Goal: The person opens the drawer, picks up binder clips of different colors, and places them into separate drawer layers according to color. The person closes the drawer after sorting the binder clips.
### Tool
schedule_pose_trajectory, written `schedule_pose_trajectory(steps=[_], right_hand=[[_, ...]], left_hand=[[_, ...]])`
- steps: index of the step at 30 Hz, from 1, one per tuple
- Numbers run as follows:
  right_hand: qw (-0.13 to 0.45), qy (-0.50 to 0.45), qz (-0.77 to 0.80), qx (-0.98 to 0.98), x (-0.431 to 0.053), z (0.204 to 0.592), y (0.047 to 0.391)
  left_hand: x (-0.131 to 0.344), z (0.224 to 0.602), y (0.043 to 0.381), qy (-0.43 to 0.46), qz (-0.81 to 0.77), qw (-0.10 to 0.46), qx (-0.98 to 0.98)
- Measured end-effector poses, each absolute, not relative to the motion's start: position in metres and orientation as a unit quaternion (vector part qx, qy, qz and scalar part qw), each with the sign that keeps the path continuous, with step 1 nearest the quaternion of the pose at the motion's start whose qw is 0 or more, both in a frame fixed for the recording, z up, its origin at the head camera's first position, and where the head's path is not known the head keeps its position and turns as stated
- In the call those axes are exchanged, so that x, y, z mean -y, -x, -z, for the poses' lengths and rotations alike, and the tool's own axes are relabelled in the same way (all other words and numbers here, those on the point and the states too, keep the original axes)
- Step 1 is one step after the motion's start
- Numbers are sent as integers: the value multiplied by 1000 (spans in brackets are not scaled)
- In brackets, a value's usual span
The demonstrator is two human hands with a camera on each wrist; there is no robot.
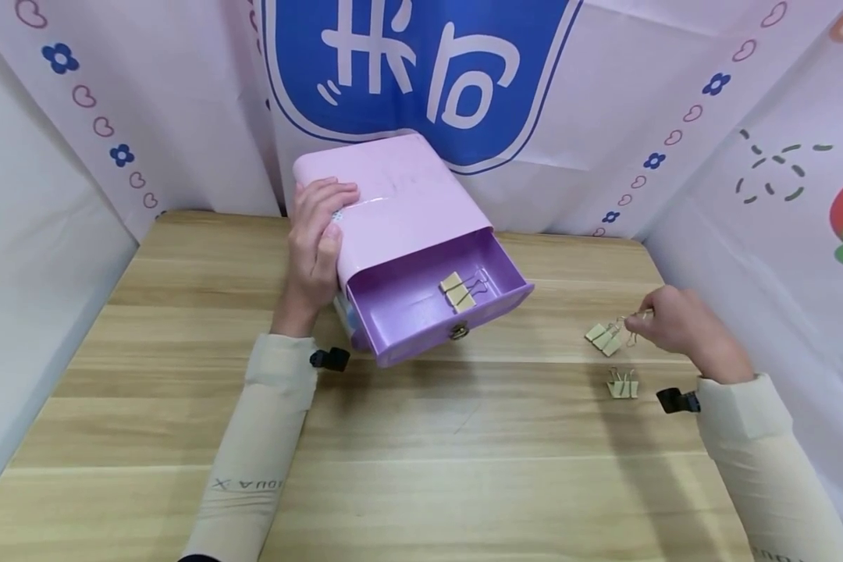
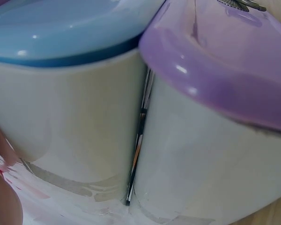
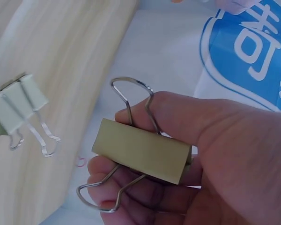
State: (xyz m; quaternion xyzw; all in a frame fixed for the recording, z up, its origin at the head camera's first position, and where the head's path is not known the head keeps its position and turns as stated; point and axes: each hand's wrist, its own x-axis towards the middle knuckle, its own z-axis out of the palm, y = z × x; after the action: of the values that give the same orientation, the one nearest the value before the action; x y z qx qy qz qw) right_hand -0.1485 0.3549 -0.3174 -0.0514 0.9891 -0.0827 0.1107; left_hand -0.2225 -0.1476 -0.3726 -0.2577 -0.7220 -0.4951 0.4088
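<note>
My left hand (image 1: 312,246) rests on the left side of a pink box (image 1: 400,195), fingers lying across its top. A purple drawer (image 1: 407,308) with a metal knob is pulled out of its front. One pale yellow-green binder clip (image 1: 458,293) lies inside. At the right, my right hand (image 1: 677,324) pinches another binder clip (image 3: 143,150) between thumb and fingers; both wire handles stick out. Two more binder clips lie on the table near that hand, one beside its fingertips (image 1: 635,321) and one standing closer to me.
The wooden table (image 1: 464,468) ends at a printed cloth backdrop (image 1: 576,156) with a blue sign. In the left wrist view, a blue rounded edge (image 2: 75,33) and a purple one (image 2: 215,75) meet over pale walls, a narrow gap between them.
</note>
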Motion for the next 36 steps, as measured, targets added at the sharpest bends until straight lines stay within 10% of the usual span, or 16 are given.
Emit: schedule_pose_trajectory(steps=[36], right_hand=[[-142,184,86,-969,-226,249,147]], left_hand=[[147,372,222,258,498,415,716]])
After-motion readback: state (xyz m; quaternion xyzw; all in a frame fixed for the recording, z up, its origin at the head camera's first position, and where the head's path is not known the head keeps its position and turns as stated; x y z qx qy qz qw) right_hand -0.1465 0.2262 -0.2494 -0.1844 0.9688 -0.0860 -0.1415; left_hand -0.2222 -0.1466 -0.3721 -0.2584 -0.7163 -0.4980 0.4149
